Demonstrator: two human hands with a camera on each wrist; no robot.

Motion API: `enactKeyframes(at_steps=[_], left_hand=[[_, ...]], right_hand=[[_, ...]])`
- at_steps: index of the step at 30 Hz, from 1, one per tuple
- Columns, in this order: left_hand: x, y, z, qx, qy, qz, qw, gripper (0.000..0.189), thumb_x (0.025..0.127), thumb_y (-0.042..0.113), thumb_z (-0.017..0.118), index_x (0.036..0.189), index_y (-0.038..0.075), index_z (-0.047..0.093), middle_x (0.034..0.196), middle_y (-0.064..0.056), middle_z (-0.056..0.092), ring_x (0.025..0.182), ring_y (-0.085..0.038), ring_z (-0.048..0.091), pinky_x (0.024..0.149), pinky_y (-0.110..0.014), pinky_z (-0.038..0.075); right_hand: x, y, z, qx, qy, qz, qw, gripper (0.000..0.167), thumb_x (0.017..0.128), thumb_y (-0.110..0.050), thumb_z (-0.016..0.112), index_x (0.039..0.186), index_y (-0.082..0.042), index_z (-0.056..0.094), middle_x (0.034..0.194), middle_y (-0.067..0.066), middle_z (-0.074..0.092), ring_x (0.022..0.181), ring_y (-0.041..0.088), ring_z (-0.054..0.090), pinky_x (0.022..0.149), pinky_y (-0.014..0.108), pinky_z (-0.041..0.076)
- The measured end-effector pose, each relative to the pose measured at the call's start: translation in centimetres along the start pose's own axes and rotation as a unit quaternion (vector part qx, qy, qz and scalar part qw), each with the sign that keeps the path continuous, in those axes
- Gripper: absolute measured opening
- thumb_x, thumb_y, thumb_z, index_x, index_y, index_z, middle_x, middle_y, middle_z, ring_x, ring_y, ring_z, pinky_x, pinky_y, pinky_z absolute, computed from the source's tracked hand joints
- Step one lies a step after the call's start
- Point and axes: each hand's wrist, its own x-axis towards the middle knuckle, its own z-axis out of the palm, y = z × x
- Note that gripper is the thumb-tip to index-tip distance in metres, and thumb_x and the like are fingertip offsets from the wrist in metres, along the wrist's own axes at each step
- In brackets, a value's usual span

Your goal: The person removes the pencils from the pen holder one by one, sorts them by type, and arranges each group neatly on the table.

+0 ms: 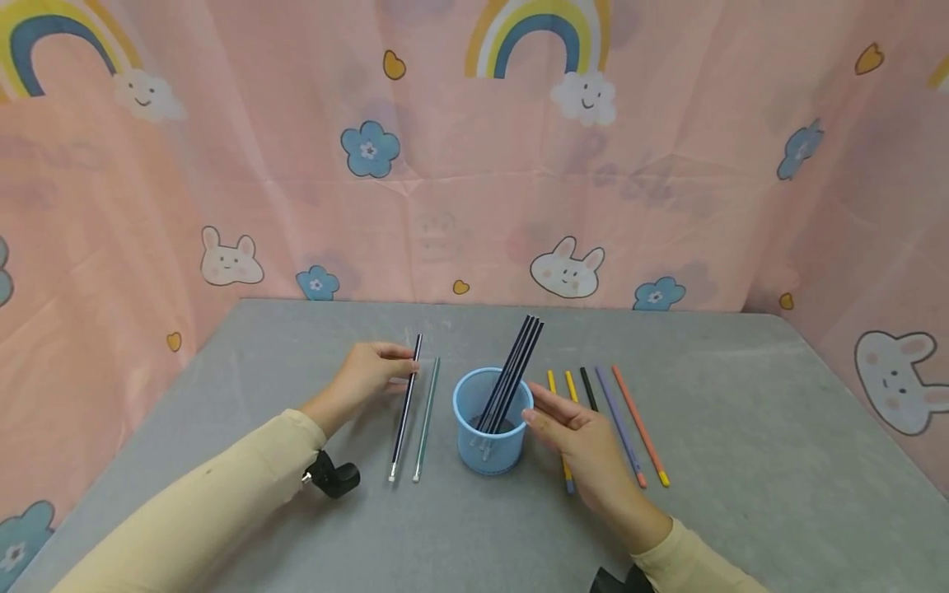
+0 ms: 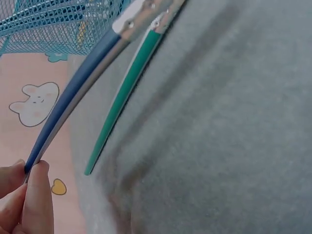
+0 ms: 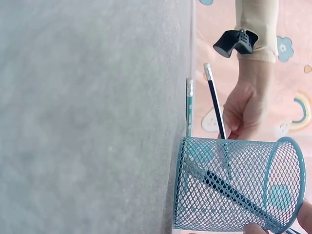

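Note:
My left hand (image 1: 368, 371) pinches a dark blue pencil (image 1: 404, 418) near its upper end; the pencil's white eraser end points towards me. The left wrist view shows thumb and fingertips meeting on this blue pencil (image 2: 68, 105). Just right of it a green pencil (image 1: 426, 420) lies on the table. A light blue mesh pencil cup (image 1: 489, 455) stands upright in the middle, with several dark pencils (image 1: 510, 375) leaning to the right inside. With thumb and fingers my right hand (image 1: 589, 453) holds the cup's right rim, seen also on the mesh cup (image 3: 243, 144) in the right wrist view.
Right of the cup lie several more pencils, among them yellow ones, a dark one, a purple pencil (image 1: 619, 424) and an orange pencil (image 1: 641, 424). My right hand partly covers some. Behind the grey table (image 1: 741, 428) hangs a pink patterned cloth (image 1: 445, 222).

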Motion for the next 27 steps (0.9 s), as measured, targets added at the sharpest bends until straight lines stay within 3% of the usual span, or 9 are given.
enactKeyframes(at_steps=[13, 27], left_hand=[[1.4, -1.1, 1.0, 0.044, 0.021, -0.019, 0.9986, 0.025, 0.092, 0.009, 0.07, 0.113, -0.004, 0.07, 0.111, -0.019, 0.07, 0.077, -0.011, 0.069, 0.074, -0.028, 0.063], [2.1, -1.9, 1.2, 0.048, 0.029, -0.037, 0.9978, 0.022, 0.09, 0.005, 0.07, 0.11, -0.005, 0.07, 0.109, -0.018, 0.07, 0.074, -0.01, 0.065, 0.068, -0.023, 0.062]], right_hand=[[-0.1, 0.2, -0.1, 0.0, 0.002, 0.002, 1.0, 0.045, 0.097, -0.015, 0.064, 0.141, -0.01, 0.056, 0.148, 0.009, 0.053, 0.135, 0.023, 0.053, 0.103, 0.037, 0.05], [-0.2, 0.2, -0.1, 0.002, 0.0, -0.005, 1.0, 0.046, 0.096, -0.018, 0.067, 0.14, -0.011, 0.057, 0.146, 0.007, 0.055, 0.133, 0.022, 0.054, 0.101, 0.035, 0.052]])
